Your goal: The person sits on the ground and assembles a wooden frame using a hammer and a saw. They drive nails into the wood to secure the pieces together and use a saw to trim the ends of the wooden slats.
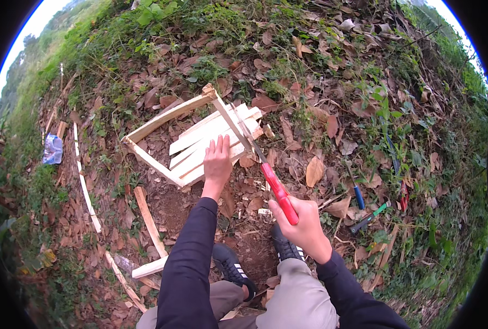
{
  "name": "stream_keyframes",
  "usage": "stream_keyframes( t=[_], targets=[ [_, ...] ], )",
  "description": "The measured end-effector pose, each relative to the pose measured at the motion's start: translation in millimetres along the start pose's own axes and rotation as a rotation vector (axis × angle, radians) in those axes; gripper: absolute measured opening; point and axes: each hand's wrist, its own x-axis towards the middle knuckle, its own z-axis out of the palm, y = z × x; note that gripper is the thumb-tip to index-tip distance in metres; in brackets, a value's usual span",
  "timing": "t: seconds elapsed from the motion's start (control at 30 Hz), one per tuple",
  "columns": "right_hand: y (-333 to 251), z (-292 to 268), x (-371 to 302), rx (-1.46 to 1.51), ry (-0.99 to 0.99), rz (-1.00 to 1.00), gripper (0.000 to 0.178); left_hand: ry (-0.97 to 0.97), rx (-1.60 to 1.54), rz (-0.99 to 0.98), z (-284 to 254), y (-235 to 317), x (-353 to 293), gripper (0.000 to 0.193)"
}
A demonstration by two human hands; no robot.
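Note:
My right hand is wrapped around the red handle of a saw. Its long narrow blade points away to the upper left, along the right side of a wooden frame; the teeth are too small to make out. Several pale wooden slats lie side by side at the frame's right end, with uneven ends beyond the frame bar. Pressing flat on the slats is my left hand, fingers stretched forward. The frame rests tilted on the leafy ground.
Loose wooden strips lie to the left and near my feet. A clear plastic bag sits far left. On the right are a blue-handled tool, a green-and-black tool and a red-handled tool. My shoes stand close below.

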Motion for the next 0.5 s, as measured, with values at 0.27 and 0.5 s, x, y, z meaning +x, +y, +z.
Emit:
stream_keyframes(
  t=[0.27,0.5],
  targets=[
    [22.9,18.9,-7.1,0.461,-0.039,0.235,0.026,-0.004,0.047,0.021,-7.4,13.4,5.3,0.05],
    [-2.3,-0.7,-20.4,0.189,0.056,0.106,0.038,-0.066,-0.003,0.082,-10.1,-0.1,14.2,0.043]
  ],
)
